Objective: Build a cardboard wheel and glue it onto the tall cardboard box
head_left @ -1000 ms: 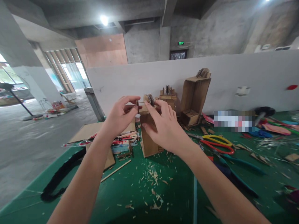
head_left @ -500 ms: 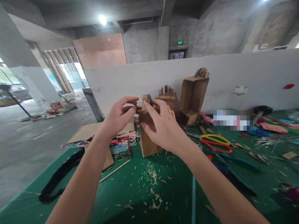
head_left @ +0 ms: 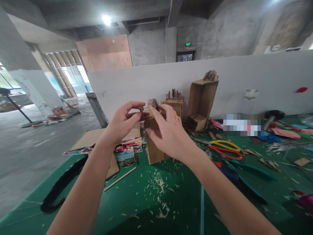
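Observation:
In front of me an upright cardboard box [head_left: 153, 155] stands on the green table. Its top carries a set of round cardboard discs [head_left: 154, 103]. Between the thumb and fingers of my left hand [head_left: 123, 122] is a small cardboard piece [head_left: 141, 111], at the left edge of the box top. My right hand [head_left: 170, 132] wraps round the upper box, thumb on the near side and index finger against the discs. Its other fingertips are hidden behind the box top.
Two similar cardboard builds stand behind, a tall one [head_left: 202, 101] and a smaller one [head_left: 174, 103]. Scissors [head_left: 226, 150] and teal-handled pliers [head_left: 249, 182] lie on the right. A wooden stick [head_left: 119, 179], wood shavings [head_left: 160, 184] and a black braided band [head_left: 62, 186] are nearer me.
The small cardboard piece in my left hand has tilted and shifted very slightly left. My right hand keeps its place on the box.

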{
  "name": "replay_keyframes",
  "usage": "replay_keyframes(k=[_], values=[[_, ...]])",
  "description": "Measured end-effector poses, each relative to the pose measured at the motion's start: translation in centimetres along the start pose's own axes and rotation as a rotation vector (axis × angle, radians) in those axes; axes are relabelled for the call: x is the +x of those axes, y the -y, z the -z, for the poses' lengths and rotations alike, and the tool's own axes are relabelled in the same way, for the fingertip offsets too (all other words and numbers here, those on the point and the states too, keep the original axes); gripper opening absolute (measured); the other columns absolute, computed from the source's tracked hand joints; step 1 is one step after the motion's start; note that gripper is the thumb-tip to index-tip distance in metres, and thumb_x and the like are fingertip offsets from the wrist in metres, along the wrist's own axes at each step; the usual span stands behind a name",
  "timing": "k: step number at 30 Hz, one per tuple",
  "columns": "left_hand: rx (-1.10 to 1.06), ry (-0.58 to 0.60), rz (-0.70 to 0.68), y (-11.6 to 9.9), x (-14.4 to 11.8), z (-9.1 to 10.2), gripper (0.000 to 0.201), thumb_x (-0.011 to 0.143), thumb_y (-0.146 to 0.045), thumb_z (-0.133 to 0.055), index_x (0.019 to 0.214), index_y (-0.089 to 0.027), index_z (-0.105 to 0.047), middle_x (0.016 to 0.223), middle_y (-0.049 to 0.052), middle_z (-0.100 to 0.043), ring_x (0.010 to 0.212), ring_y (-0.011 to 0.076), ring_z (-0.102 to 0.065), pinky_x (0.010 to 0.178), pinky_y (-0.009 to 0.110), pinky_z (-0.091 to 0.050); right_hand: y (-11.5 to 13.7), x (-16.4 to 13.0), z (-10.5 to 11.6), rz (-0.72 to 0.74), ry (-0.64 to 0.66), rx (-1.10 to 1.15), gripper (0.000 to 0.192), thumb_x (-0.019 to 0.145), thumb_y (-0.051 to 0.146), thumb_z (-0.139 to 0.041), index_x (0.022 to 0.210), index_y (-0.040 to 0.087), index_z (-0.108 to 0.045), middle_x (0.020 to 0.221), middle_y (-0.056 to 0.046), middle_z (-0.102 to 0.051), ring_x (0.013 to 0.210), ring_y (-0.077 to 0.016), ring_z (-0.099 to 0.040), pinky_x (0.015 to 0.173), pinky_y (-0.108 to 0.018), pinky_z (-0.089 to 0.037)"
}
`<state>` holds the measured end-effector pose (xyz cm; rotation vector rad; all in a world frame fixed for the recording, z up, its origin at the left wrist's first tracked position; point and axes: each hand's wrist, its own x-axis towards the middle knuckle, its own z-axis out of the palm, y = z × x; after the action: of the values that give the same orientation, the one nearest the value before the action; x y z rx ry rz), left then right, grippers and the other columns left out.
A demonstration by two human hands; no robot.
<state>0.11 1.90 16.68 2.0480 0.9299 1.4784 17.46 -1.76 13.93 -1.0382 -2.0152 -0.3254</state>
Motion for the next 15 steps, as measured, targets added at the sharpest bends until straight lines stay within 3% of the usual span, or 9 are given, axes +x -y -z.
replay_keyframes(k=[15], values=[[-0.092,0.006,0.058,0.06,-0.07,0.13,0.027,0.081,-0.020,-0.060,0.108,-0.018,-0.060,0.102,0.006,-0.062,0.083,0.0164,-0.066,0.082,0.034,-0.054,0.15,-0.03,0.23,-0.009,0.024,-0.033,0.055,0.090,0.033,-0.045,0.141,0.016,-0.035,0.134,-0.018,-0.037,0.124,-0.0327,-0.037,0.099,-0.053,-0.035]])
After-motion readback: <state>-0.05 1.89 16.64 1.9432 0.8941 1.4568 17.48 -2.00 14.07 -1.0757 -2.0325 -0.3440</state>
